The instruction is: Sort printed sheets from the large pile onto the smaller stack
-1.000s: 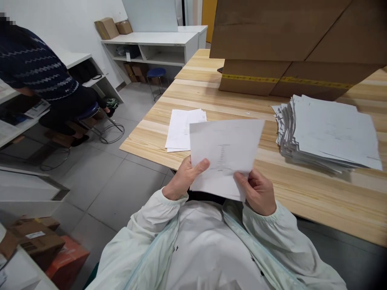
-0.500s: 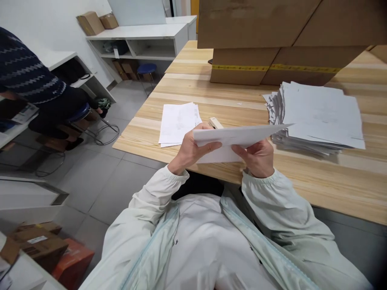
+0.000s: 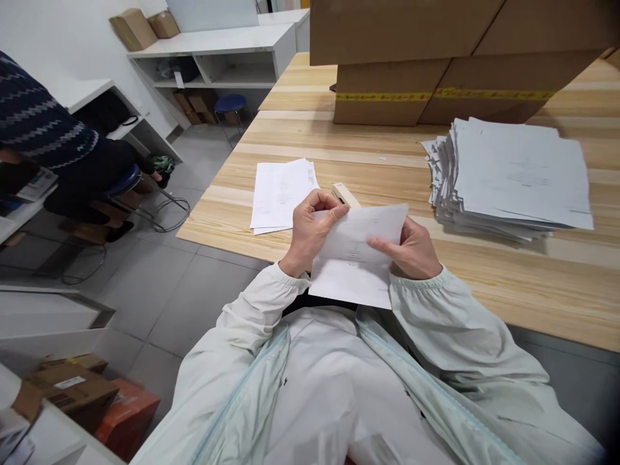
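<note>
Both hands hold white printed paper [image 3: 353, 271] over the front edge of the table. My left hand [image 3: 314, 229] pinches its upper left corner, thumb against curled fingers. On the right side, my right hand [image 3: 409, 250] grips it with the thumb in front and the other fingers behind. Whether it is one sheet or several I cannot tell. Just beyond the paper lies a beige stapler [image 3: 345, 194], partly covered. A few printed sheets [image 3: 278, 194] rest on the table left of my left hand. A thick, uneven paper stack [image 3: 523, 174] sits to the right.
Large cardboard boxes [image 3: 387, 97] stand at the back of the wooden table [image 3: 232, 206]. A person [image 3: 43, 123] sits on a stool at the left. Boxes [image 3: 68, 387] and an orange package [image 3: 126, 413] are on the floor at lower left. White shelves [image 3: 217, 48] line the wall.
The paper has tilted from nearly edge-on to facing me, and its printed side now shows. My left hand has shifted to the upper left corner; my right hand still grips the right side.
</note>
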